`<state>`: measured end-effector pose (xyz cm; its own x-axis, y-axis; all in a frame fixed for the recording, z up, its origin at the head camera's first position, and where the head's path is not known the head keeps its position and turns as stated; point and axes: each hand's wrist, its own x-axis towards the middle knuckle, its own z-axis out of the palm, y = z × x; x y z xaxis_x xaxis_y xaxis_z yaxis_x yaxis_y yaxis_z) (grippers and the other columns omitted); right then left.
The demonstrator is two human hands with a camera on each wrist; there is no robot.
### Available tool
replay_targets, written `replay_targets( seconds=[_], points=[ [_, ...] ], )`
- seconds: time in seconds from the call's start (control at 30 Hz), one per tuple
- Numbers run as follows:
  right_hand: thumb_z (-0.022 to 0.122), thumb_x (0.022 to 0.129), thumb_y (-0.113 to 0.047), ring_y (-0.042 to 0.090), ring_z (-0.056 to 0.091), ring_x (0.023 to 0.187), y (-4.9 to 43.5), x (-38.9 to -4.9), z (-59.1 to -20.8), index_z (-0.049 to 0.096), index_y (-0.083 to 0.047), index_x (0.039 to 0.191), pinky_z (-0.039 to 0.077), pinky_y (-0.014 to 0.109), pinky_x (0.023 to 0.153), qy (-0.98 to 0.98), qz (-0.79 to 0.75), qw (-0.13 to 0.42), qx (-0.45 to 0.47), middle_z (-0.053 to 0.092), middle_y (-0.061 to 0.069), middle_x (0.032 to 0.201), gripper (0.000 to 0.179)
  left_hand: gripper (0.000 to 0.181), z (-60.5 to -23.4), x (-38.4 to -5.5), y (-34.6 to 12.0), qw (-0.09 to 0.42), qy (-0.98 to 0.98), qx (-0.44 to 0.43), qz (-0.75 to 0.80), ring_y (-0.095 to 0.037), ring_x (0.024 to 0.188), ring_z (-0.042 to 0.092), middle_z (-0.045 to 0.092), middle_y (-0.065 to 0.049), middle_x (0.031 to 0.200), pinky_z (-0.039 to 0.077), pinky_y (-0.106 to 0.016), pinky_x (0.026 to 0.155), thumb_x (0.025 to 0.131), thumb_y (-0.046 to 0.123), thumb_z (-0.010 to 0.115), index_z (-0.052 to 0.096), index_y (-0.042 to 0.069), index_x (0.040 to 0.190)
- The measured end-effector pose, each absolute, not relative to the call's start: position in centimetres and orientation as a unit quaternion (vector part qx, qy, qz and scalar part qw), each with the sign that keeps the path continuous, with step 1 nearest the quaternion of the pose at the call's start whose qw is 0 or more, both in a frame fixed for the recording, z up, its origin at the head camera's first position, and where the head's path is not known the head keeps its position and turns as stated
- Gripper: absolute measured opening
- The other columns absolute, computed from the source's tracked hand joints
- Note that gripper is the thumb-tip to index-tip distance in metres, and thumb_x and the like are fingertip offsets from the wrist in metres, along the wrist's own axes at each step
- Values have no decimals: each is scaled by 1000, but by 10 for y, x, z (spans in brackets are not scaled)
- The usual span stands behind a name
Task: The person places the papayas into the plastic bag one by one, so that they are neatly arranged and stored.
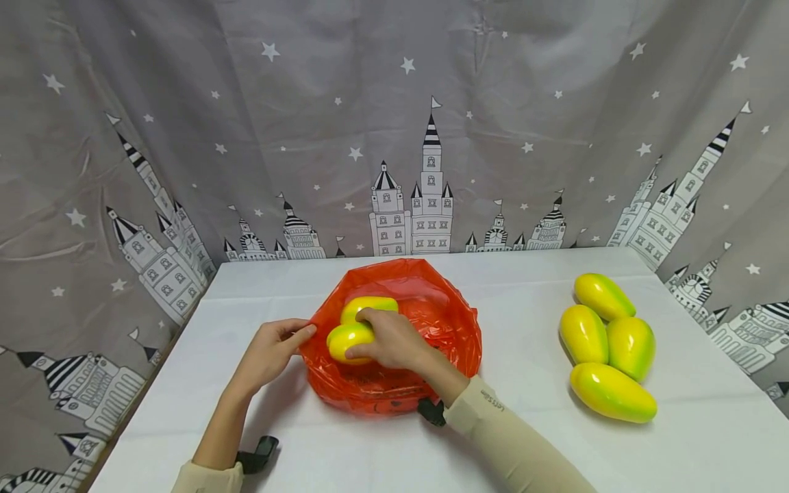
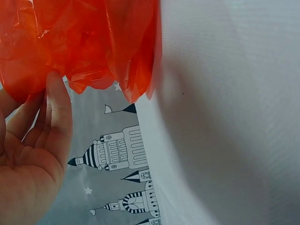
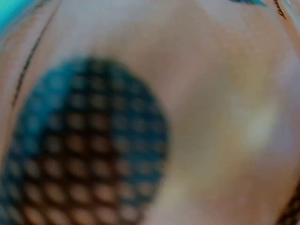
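Observation:
A red plastic bag (image 1: 453, 342) stands with its mouth spread wide on the white table. My left hand (image 1: 274, 349) pinches the bag's left rim between thumb and fingers; the left wrist view shows the fingers at the thin red film. Inside the bag's mouth, my right hand (image 1: 394, 339) grips a yellow mango (image 1: 345, 342), thumb on its near side and fingers over its far side. A second yellow-green mango (image 1: 372, 303) lies just beyond, against those fingers. The right wrist view is a blur, with a dark dotted oval close to the lens.
Several yellow-green mangoes lie grouped at the right of the table (image 1: 518, 438), the nearest mango (image 1: 613, 392) lying crosswise. Behind the table hangs a grey curtain (image 1: 493, 82) printed with castles and stars. Black wrist straps and beige sleeves cover my forearms.

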<state>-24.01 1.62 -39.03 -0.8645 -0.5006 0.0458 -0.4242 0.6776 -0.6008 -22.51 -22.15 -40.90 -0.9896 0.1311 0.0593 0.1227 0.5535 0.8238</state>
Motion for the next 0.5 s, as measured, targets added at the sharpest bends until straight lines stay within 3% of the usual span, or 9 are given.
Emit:
replay_targets(
  seconds=[0.23, 0.5],
  points=[
    [80, 82, -41, 15, 51, 94, 16, -239, -391, 60, -8, 131, 47, 26, 81, 919, -302, 53, -246, 57, 2, 112, 62, 37, -408, -223, -221, 4, 877, 73, 475, -26, 92, 67, 70, -17, 108, 58, -35, 80, 101, 25, 58, 66, -7, 120],
    [80, 81, -41, 15, 48, 89, 16, -240, -397, 62, -9, 131, 45, 24, 75, 921, -301, 50, -241, 51, 0, 103, 61, 37, -408, -223, -221, 6, 874, 73, 480, -25, 91, 67, 70, -17, 107, 58, -32, 78, 101, 24, 58, 66, -7, 119]
  ],
)
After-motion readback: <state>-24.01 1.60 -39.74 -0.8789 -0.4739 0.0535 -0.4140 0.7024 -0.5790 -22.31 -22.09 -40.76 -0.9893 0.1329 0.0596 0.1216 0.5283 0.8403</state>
